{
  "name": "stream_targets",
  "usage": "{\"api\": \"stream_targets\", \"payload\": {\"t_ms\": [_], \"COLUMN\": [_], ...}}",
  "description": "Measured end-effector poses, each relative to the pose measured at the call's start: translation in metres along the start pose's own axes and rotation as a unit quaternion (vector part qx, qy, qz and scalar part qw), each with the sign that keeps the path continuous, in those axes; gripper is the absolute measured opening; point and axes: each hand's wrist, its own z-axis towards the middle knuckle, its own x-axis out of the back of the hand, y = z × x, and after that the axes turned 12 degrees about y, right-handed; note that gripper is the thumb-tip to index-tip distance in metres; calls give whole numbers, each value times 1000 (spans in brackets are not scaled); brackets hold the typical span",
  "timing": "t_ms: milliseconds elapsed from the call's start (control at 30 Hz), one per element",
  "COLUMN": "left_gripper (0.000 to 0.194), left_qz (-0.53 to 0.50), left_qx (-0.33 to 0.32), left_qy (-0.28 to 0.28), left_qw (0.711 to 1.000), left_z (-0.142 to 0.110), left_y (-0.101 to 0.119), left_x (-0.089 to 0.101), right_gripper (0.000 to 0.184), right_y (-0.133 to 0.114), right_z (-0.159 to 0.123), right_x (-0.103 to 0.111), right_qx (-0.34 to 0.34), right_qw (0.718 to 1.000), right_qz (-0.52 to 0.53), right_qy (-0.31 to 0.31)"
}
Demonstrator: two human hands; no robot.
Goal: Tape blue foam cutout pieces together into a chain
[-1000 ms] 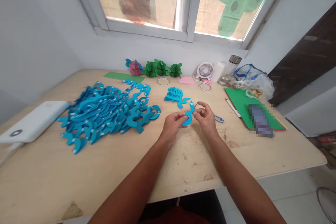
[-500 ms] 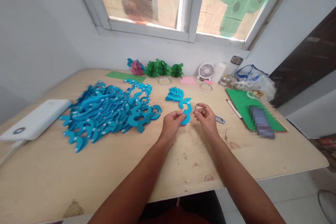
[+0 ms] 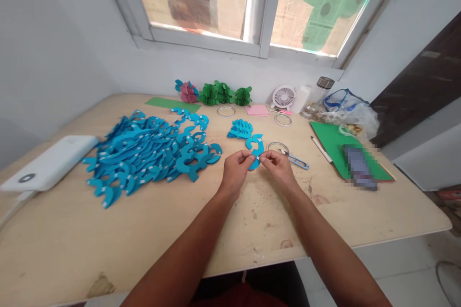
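Observation:
Between thumb and fingers, my left hand [image 3: 236,167] pinches a curved blue paper cutout [image 3: 254,164] low over the wooden table. My right hand [image 3: 279,165] has its fingertips closed at the right edge of the same cutout, beside a small white patch [image 3: 258,158]; whether they also hold something tiny is hidden. Just beyond, another curved blue cutout [image 3: 259,142] adjoins it, close to a small fanned blue paper stack [image 3: 240,129]. A ring-shaped tape roll [image 3: 278,147] and a light-blue cutter knife [image 3: 299,161] lie beside my right hand.
A big heap of blue cutouts [image 3: 140,151] with white patches covers the left. A white power bank [image 3: 50,163] lies farther left. Green paper flowers [image 3: 223,92], a small fan [image 3: 284,98] and a glass bottle [image 3: 319,97] line the wall. Green sheets [image 3: 334,146] lie at right.
My right hand has moved left to the cutout, and its fingertips now meet the paper. The tape roll and the knife are more exposed. My left hand stays almost in place.

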Motion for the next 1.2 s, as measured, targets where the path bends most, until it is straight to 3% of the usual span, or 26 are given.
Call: {"api": "stream_targets", "payload": {"t_ms": [333,533,833,1200], "left_gripper": [8,9,32,31], "left_qz": [51,36,-18,26], "left_qx": [-69,-52,-31,-76], "left_qy": [2,1,-2,15], "left_qw": [996,998,999,997], "left_z": [3,1,4,4], "left_y": [-4,-2,-7,-6], "left_x": [0,0,-1,1], "right_gripper": [15,13,12,14], "right_y": [4,4,4,6], "right_z": [0,0,0,0], "right_x": [0,0,-1,0], "right_qx": [-13,-17,-7,14], "right_qw": [1000,1000,999,998], "right_qz": [-14,-18,-36,-57], "right_qy": [-3,0,0,2]}}
